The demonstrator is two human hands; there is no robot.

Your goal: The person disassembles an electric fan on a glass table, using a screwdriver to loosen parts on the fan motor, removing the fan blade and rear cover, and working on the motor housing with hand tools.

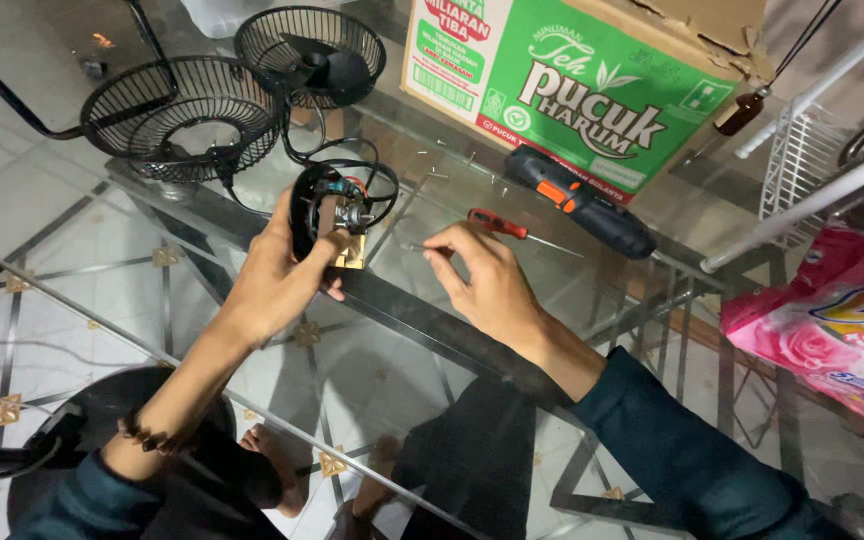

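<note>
Left hand [277,275] curled in a grip; right hand [487,280] pinching, fingertips together.

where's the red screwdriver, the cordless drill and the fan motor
red screwdriver [494,223], head view, on its red handle
cordless drill [580,202], head view, mid body by the orange trim
fan motor [337,208], head view, exposed middle

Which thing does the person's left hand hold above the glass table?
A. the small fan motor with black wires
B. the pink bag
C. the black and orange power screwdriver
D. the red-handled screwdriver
A: the left hand grips the small fan motor, its black wires looping out, while the red-handled screwdriver, the power screwdriver and the pink bag lie apart on the glass table.
</note>
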